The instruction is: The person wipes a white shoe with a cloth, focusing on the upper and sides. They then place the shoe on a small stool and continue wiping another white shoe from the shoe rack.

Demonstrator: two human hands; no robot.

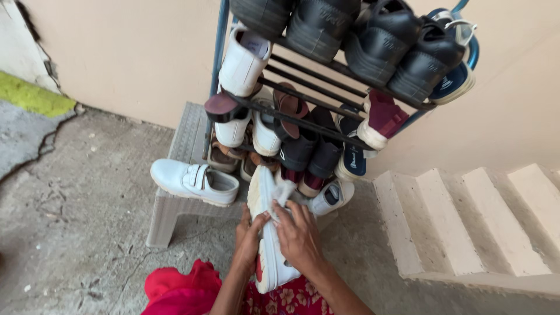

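Note:
A white shoe [263, 198] lies sole-side up across my lap, toe pointing toward the shoe rack. My left hand [248, 236] grips its left edge near the middle. My right hand [298, 233] rests on the sole and presses a small white cloth [284, 191] against it. A second white shoe with a strap [194, 181] lies on its side on the grey plastic stool [175, 216] just left of my hands.
A metal shoe rack [326, 76] stands ahead against the beige wall, packed with black shoes, white shoes, sandals and slippers. Concrete steps [466, 221] rise at the right. Cracked concrete floor [70, 221] spreads to the left. My red floral clothing [181, 291] fills the bottom.

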